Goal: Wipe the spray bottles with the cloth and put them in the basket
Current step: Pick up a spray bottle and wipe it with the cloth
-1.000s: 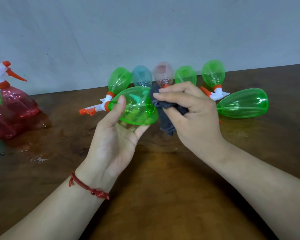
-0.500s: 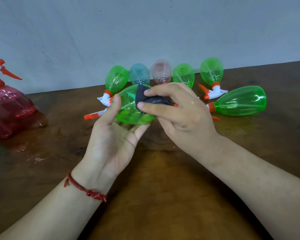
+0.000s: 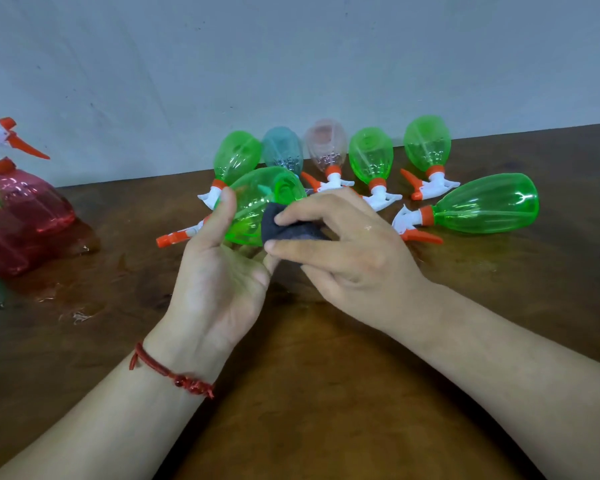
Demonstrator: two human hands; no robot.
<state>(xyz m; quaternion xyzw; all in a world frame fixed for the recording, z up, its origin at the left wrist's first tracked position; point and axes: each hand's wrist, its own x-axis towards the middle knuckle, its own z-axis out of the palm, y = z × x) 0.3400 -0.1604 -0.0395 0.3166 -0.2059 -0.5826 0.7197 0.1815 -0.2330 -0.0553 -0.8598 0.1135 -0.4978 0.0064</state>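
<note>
A left hand [image 3: 219,282] grips a green spray bottle [image 3: 257,206] above a wooden bench [image 3: 326,393]. The right hand [image 3: 347,251] pinches a dark cloth [image 3: 291,230] against the bottle's side.

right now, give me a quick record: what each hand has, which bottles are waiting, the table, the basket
left hand: grips translucent green plastic spray bottle
right hand: pinches dark grey cloth against that bottle
loose bottles: six lying beyond the hands, four green, one teal bottle, one pale pink bottle
far left: red translucent plastic spray bottles
brown wooden table: wet patches at left
basket: not in view
</note>
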